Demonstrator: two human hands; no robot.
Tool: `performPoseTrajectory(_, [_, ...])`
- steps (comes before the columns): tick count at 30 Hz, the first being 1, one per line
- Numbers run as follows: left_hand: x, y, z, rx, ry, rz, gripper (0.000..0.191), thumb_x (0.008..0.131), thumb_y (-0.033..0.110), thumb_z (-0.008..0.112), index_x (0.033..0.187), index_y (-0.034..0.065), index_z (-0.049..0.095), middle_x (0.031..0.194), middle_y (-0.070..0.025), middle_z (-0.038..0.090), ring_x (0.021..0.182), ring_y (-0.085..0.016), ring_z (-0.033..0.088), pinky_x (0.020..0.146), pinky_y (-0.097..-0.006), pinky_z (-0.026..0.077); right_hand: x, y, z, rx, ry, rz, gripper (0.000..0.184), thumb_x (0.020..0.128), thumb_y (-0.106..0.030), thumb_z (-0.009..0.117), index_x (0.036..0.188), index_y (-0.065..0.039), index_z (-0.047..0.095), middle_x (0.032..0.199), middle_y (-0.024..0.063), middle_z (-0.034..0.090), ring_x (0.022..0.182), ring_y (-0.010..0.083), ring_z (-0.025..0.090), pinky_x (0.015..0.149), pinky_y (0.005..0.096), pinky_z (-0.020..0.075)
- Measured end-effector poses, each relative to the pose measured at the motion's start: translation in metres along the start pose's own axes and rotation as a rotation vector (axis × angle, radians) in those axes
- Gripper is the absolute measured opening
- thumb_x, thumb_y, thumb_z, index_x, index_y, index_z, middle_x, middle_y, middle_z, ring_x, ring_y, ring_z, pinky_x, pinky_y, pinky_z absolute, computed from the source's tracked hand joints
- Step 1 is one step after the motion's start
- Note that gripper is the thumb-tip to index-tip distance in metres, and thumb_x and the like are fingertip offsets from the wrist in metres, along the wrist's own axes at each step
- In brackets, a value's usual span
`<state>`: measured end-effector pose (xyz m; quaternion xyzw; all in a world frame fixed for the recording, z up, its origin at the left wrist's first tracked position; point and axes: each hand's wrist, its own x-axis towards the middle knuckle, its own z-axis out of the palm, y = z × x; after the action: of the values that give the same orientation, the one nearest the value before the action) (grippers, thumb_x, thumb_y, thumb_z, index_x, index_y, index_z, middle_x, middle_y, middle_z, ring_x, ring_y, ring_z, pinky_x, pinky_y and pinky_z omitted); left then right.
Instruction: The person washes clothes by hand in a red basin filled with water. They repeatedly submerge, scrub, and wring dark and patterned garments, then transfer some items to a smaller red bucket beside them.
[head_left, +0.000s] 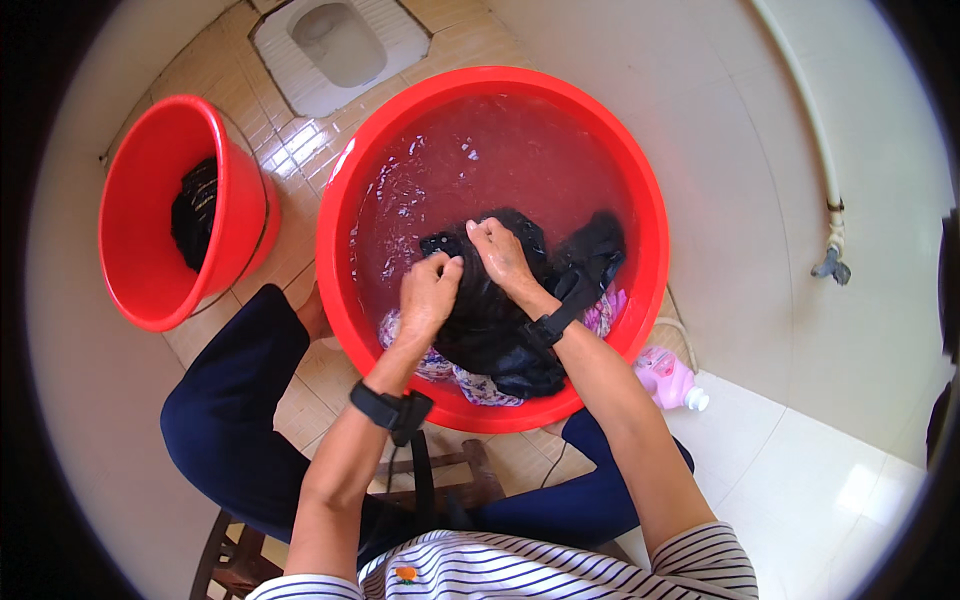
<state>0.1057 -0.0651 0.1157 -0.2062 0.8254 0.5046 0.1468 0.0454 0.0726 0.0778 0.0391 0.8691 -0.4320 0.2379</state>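
A wide red plastic basin (654, 225) of cloudy water stands in front of me. In its near half lies a wet dark garment (487, 322), partly under water. My left hand (430, 294) is curled closed on the garment's left edge, near a small button. My right hand (498, 253) has its fingers bent around the cloth a little farther away and to the right; the gripped folds are mostly hidden. Floral-print fabric (484, 388) shows beneath the dark cloth along the near rim. Another dark bunch of cloth (596, 255) rises from the water at the right.
A tilted-looking red bucket (255, 217) at the left holds dark cloth (196, 217). Behind it is a squat toilet (337, 52). A pink bottle (669, 379) with a white cap lies right of the basin. A wall pipe ends in a tap (832, 262). Under me is a wooden stool (240, 559).
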Motion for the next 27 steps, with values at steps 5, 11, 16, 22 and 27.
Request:
performPoseTrajectory(5, [0.009,0.002,-0.022,-0.191,-0.348,0.257,0.067,0.067,0.004,0.063,0.130,-0.0050,0.044,0.124,-0.0231,0.057,0.117,-0.033,0.055,0.101,-0.0358,0.041,-0.027,-0.001,-0.017,0.749,-0.550,0.052,0.037,0.102,-0.032,0.044,0.123,-0.002,0.050,0.116,0.0086,0.055,0.114,0.0142,0.048,0.101,0.0302,0.0332])
performPoseTrajectory(11, [-0.013,0.019,0.011,0.361,-0.276,0.020,0.071,0.073,0.057,0.070,0.113,0.0002,0.058,0.087,-0.0183,0.070,0.091,-0.035,0.067,0.081,-0.0437,0.051,0.019,0.026,-0.102,-0.520,-0.225,-0.442,0.039,0.084,-0.003,0.057,0.122,-0.007,0.054,0.124,0.0142,0.058,0.116,0.0309,0.054,0.099,0.0408,0.0422])
performPoseTrajectory(16, [-0.022,0.017,0.017,0.603,-0.218,0.164,0.049,0.069,0.040,0.079,0.098,0.0035,0.064,0.082,-0.0175,0.069,0.081,-0.035,0.068,0.071,-0.0429,0.053,0.033,0.075,-0.083,-0.709,-0.209,-0.477,0.044,0.082,-0.011,0.065,0.124,-0.013,0.052,0.115,0.0149,0.058,0.112,0.0350,0.051,0.093,0.0445,0.0436])
performPoseTrajectory(22, [-0.012,0.002,0.001,0.812,-0.166,0.207,0.043,0.068,0.027,0.077,0.102,0.0047,0.064,0.100,-0.0140,0.062,0.096,-0.031,0.064,0.083,-0.0437,0.050,-0.002,0.056,-0.110,-0.653,0.005,-0.627,0.023,0.080,-0.022,0.069,0.097,-0.010,0.060,0.097,0.0104,0.059,0.102,0.0312,0.052,0.084,0.0415,0.0401])
performPoseTrajectory(27, [-0.001,0.008,-0.019,0.689,-0.302,0.221,0.040,0.074,0.030,0.074,0.105,0.0067,0.064,0.095,-0.0161,0.065,0.096,-0.032,0.062,0.085,-0.0421,0.047,-0.071,0.014,-0.177,-0.298,0.022,-0.631,0.016,0.080,-0.013,0.071,0.086,-0.004,0.058,0.107,0.0081,0.054,0.108,0.0255,0.049,0.095,0.0379,0.0376])
